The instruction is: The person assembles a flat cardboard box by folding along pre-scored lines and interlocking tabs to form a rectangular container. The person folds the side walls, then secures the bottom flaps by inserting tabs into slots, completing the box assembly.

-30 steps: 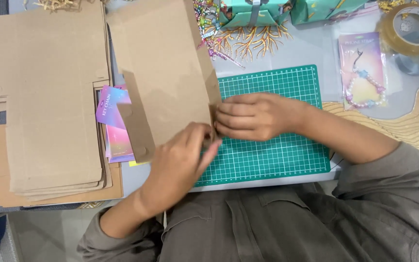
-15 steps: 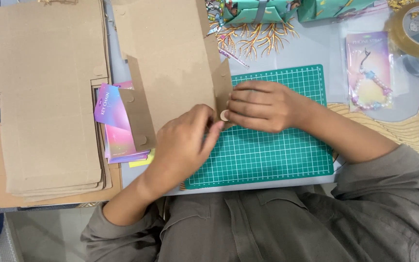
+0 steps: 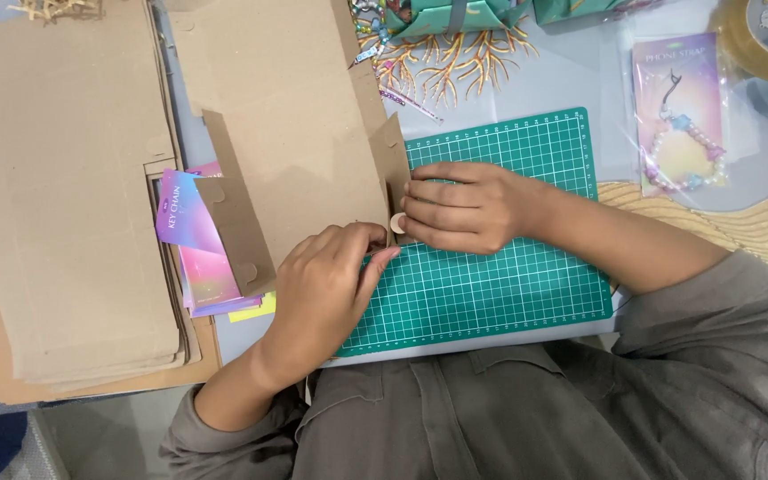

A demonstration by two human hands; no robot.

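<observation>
On the green cutting mat (image 3: pixel 491 284), left hand (image 3: pixel 322 289) and right hand (image 3: pixel 464 206) meeting at the near corner of a flat cardboard box blank (image 3: pixel 286 133), fingers pinched shut on its folded side flap (image 3: pixel 395 169). Beside the left hand, a stack of cardboard sheets (image 3: pixel 73 204) over pink-purple cards (image 3: pixel 193 236).
</observation>
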